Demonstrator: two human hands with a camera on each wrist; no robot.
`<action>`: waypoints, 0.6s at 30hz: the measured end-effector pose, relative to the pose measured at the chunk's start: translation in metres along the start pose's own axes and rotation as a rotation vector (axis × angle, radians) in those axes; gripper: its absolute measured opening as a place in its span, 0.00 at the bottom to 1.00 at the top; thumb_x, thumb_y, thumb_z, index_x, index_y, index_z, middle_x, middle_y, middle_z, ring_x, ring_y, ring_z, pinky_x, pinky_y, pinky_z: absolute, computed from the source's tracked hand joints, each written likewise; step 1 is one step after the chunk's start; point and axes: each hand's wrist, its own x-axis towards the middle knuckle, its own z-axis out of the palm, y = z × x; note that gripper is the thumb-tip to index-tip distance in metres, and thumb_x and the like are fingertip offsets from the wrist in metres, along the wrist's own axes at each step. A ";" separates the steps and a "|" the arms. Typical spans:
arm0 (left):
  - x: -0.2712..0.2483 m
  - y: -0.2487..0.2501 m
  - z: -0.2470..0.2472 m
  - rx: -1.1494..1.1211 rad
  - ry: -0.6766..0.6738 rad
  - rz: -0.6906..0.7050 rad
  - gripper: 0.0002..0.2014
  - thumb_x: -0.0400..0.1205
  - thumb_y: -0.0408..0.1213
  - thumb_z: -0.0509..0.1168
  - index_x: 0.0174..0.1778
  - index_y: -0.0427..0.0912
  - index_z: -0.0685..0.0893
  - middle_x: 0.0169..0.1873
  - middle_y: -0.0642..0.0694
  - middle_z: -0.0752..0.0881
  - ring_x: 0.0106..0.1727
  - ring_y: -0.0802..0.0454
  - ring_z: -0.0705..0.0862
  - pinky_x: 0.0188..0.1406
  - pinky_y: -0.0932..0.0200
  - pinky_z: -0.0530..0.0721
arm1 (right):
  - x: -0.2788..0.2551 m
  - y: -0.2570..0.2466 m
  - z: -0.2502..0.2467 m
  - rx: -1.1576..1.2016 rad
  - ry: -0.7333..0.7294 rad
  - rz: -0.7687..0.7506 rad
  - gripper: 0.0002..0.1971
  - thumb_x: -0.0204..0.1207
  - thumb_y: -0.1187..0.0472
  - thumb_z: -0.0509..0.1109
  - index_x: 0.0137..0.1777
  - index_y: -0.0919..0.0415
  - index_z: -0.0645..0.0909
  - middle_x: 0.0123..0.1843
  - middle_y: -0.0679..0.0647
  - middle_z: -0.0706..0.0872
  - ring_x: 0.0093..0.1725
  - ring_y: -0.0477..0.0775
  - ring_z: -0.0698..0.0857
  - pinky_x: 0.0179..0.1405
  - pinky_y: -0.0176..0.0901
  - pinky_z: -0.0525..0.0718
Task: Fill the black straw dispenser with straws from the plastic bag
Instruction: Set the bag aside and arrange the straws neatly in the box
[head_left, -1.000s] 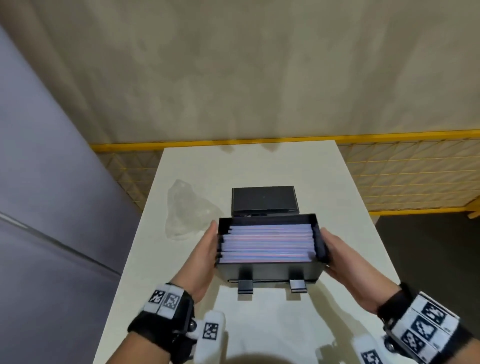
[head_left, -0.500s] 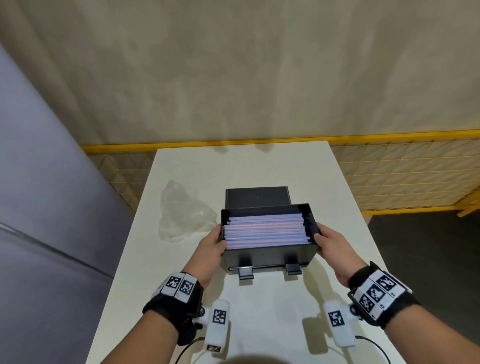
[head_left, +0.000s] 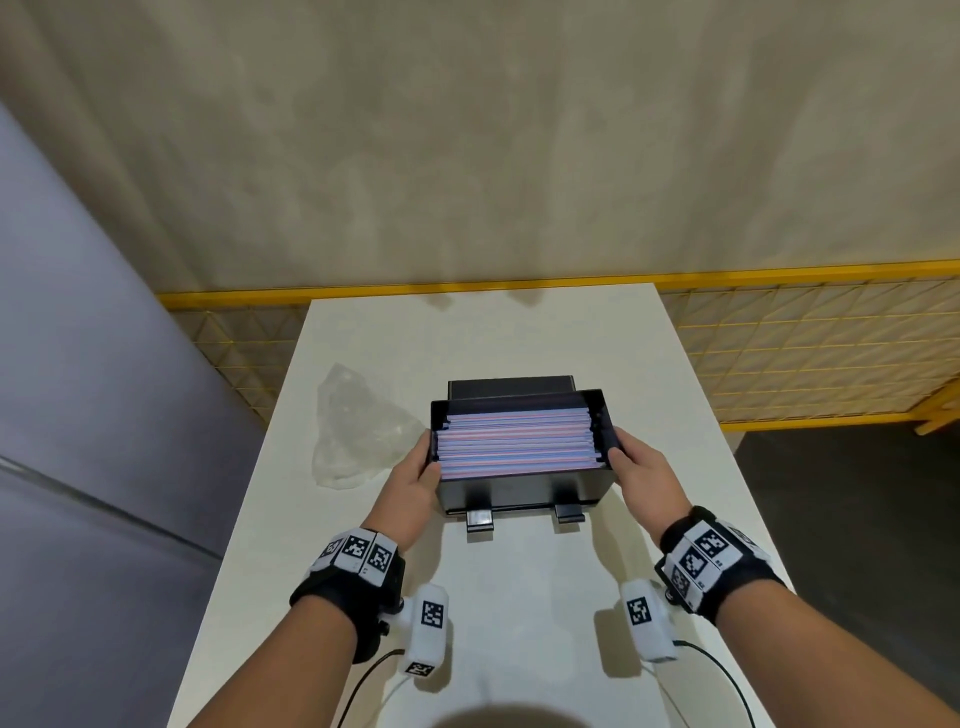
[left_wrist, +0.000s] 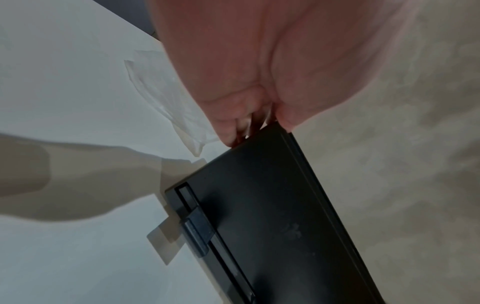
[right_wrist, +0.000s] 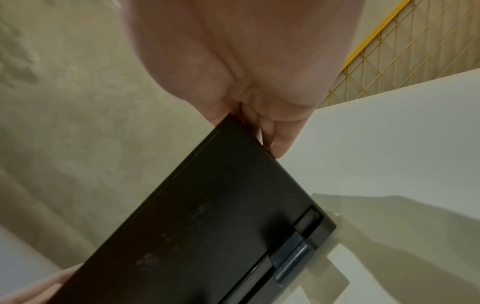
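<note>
The black straw dispenser (head_left: 519, 491) stands open-topped at the middle of the white table (head_left: 519, 613), packed with pink and blue straws (head_left: 517, 441). My left hand (head_left: 422, 467) grips its left end, thumb over the rim, and my right hand (head_left: 626, 457) grips its right end the same way. The left wrist view shows the left hand (left_wrist: 246, 86) on the dispenser's (left_wrist: 272, 205) corner. In the right wrist view my right hand (right_wrist: 254, 82) clasps the dispenser's (right_wrist: 207, 216) other corner. I cannot tell whether its base touches the table. The clear plastic bag (head_left: 358, 426) lies crumpled and flat at the left.
The dispenser's black lid (head_left: 511, 387) lies just behind it. A yellow mesh fence (head_left: 810, 358) runs behind and right of the table, and a grey panel (head_left: 93, 441) stands at the left. The table's left and right edges are close to my forearms.
Both hands have carried the dispenser a little away from me, so it now overlaps the lid behind it. The grip on both ends is unchanged, and the bag has not moved.
</note>
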 end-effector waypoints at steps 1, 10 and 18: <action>0.002 -0.001 0.000 -0.004 -0.002 -0.004 0.26 0.91 0.28 0.54 0.81 0.58 0.75 0.72 0.63 0.84 0.76 0.66 0.78 0.79 0.60 0.70 | 0.002 0.002 0.000 0.002 0.002 -0.002 0.23 0.86 0.69 0.55 0.71 0.45 0.81 0.66 0.46 0.88 0.69 0.48 0.84 0.76 0.53 0.76; 0.004 0.031 0.032 -0.275 0.042 -0.109 0.23 0.90 0.35 0.58 0.84 0.46 0.73 0.77 0.48 0.82 0.78 0.52 0.79 0.82 0.53 0.71 | 0.014 0.018 -0.007 0.178 0.091 0.128 0.22 0.85 0.69 0.54 0.62 0.49 0.87 0.63 0.51 0.90 0.67 0.57 0.86 0.76 0.60 0.78; 0.002 0.068 0.017 -0.531 0.094 -0.131 0.18 0.93 0.44 0.54 0.59 0.42 0.89 0.55 0.46 0.92 0.53 0.56 0.90 0.60 0.57 0.82 | 0.001 0.009 -0.005 0.370 -0.004 0.109 0.21 0.88 0.70 0.55 0.71 0.57 0.83 0.66 0.51 0.90 0.69 0.53 0.86 0.73 0.53 0.80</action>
